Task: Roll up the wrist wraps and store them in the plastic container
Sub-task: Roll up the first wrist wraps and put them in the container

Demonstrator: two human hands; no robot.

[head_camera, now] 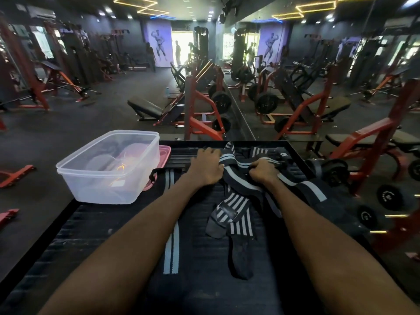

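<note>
A heap of black wrist wraps with grey-white stripes (236, 208) lies tangled on the dark platform (113, 235) in front of me. My left hand (208, 165) rests on the far left of the heap, its fingers curled over a striped wrap. My right hand (263, 171) is closed in a fist gripping another striped wrap. One long wrap (171, 248) lies flat and straight under my left forearm. The clear plastic container (109, 167) stands at the platform's left edge with no wraps in it.
A pink lid (164, 155) lies under the container's right side. A mirror wall runs along the far right edge of the platform. Red-framed gym machines, benches and weight plates (221, 102) fill the floor beyond. Dumbbells (395, 197) appear on the right.
</note>
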